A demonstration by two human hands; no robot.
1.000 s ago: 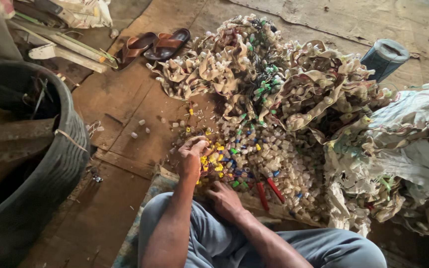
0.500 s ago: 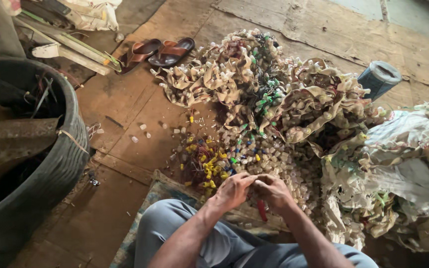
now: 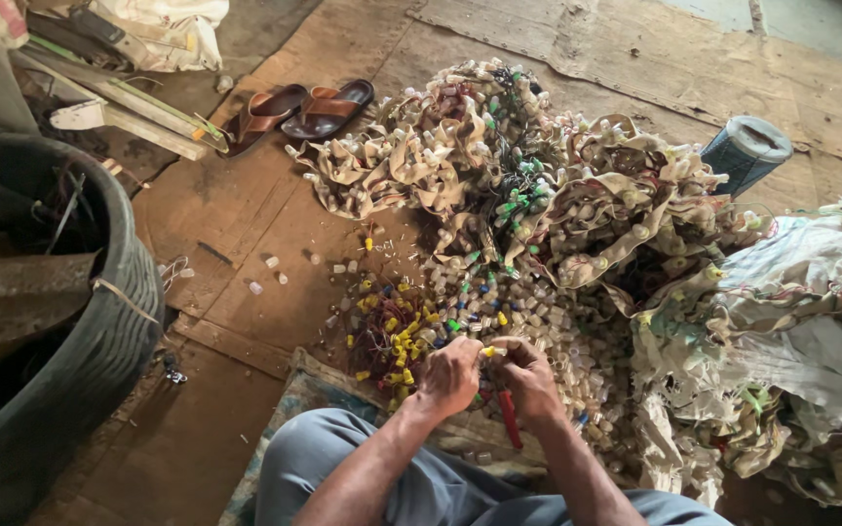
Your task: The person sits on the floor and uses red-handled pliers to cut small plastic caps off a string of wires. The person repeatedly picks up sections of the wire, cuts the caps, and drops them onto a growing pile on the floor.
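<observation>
My left hand (image 3: 448, 375) and my right hand (image 3: 528, 375) meet in front of my knees, fingers pinched together on a small yellow-tipped cap piece (image 3: 488, 351). Below the right hand lies a red-handled tool (image 3: 510, 417); whether the hand touches it I cannot tell. Just beyond the hands spreads a heap of small white, yellow, blue and green caps (image 3: 460, 312) on the floor. Further back rises a big tangle of beige strips studded with caps and thin wires (image 3: 499, 175).
A large dark tub (image 3: 80, 341) stands at the left. Brown sandals (image 3: 304, 109) lie at the back beside wooden sticks (image 3: 119, 107). A blue-grey spool (image 3: 745, 151) sits at the right, above crumpled sacks (image 3: 791, 341). Cardboard sheets (image 3: 246, 244) cover the floor.
My left hand left the yellow caps and came together with the right hand over a small piece. The view shifted slightly, showing more floor at the back.
</observation>
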